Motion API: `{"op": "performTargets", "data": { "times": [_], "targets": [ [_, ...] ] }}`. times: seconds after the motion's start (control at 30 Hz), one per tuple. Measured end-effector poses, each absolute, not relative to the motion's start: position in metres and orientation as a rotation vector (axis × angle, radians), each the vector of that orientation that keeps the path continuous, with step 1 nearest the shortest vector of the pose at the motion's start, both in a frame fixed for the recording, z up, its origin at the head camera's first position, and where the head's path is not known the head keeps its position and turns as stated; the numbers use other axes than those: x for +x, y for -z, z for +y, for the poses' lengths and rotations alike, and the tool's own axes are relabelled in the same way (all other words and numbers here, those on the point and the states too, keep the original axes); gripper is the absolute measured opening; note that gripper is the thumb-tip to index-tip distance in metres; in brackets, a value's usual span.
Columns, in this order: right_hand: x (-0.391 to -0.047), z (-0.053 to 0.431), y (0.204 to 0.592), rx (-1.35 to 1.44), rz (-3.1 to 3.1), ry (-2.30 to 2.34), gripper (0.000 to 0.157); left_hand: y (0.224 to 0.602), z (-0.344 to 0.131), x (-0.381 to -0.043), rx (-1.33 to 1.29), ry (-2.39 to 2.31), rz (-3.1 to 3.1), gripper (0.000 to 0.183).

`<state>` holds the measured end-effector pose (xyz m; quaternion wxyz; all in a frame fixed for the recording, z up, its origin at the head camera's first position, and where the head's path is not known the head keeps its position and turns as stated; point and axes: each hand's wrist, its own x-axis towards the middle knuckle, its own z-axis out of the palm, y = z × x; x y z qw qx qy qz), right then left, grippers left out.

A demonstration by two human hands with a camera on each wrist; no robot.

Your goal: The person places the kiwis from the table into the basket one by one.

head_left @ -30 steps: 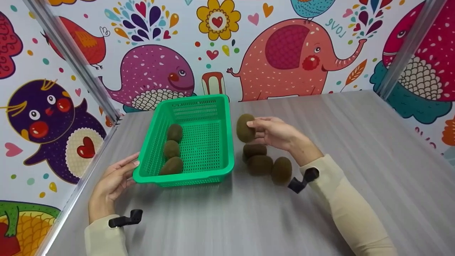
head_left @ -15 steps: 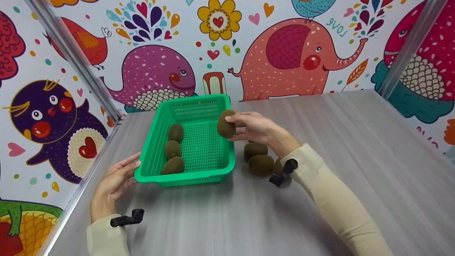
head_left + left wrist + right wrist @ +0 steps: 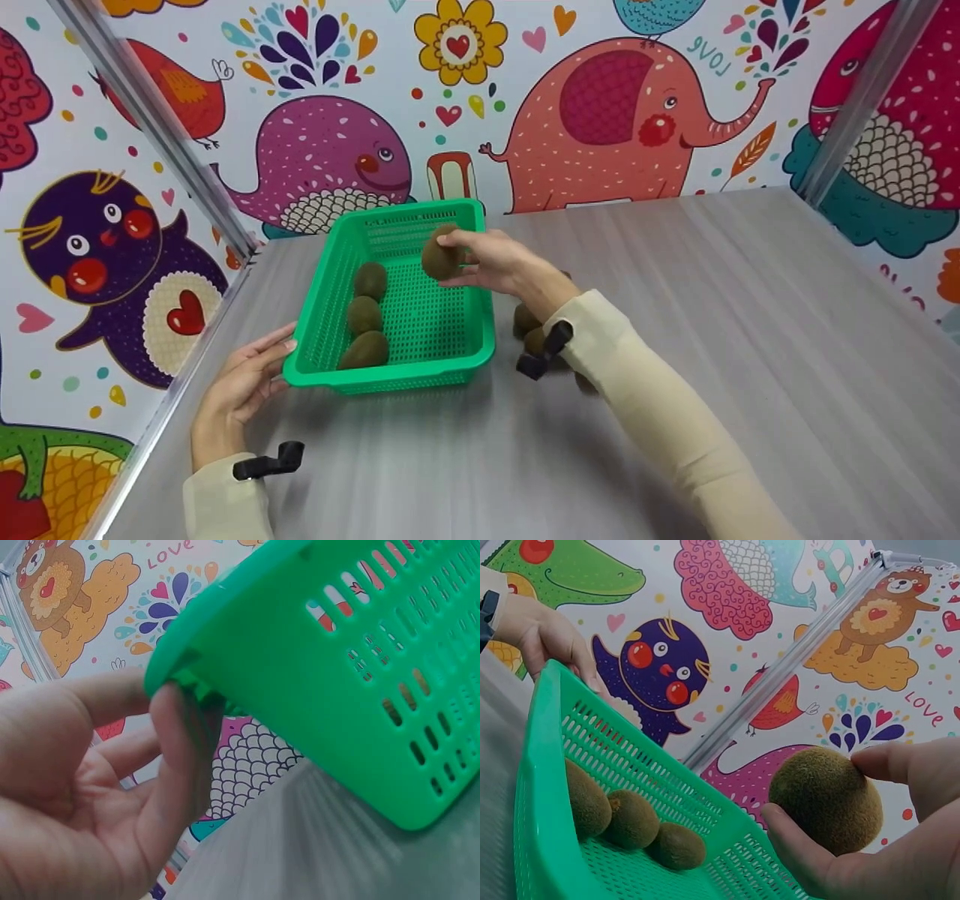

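Brown, fuzzy and egg-shaped, a single kiwi fruit [image 3: 437, 259] is held near the centre of the frame, over the right half of a green, rectangular, perforated plastic basket [image 3: 427, 322]. It is pinched between the thumb and fingers of the right hand [image 3: 496, 261], which is extended across the basket's right rim. The two hands are well apart. At the lower left of the frame, the basket's rim is gripped by the left hand [image 3: 244, 379] near the close left corner; how far the fingers are hooked under it is not fully shown.

For a gentle placing, the fruit would best be lowered almost to the basket floor before the pinch is eased, so that rolling is avoided. The right half of the floor seems well suited, as the neighbouring fruits would not be knocked. The basket should be steadied from the left without its rim being lifted.

Inside the basket, along its left side, a row of three brown, oval kiwi fruits [image 3: 364, 315] is lined up close together. Outside, just beside its right wall, a cluster of further brown kiwi fruits [image 3: 526, 321] is seen on the grey, wood-grained worktop [image 3: 375, 465]. It is partly covered by the right wrist and a small black wrist mount [image 3: 545, 350], so the number cannot be told.
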<state>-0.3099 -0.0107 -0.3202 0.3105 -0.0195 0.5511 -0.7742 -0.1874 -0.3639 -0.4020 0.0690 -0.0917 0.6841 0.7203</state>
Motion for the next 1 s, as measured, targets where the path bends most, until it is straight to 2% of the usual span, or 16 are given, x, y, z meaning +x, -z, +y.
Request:
{"op": "performTargets", "data": {
  "times": [0.7, 1.0],
  "targets": [
    [-0.334, -0.068, 0.353, 0.125, 1.531, 2.013, 0.051, 0.402, -0.363, -0.186, -0.286, -2.190, 2.025, 0.030],
    [-0.340, -0.074, 0.359, 0.244, 1.552, 1.926, 0.065, 0.400, -0.362, -0.186, -0.271, -2.195, 2.014, 0.028]
  ]
}}
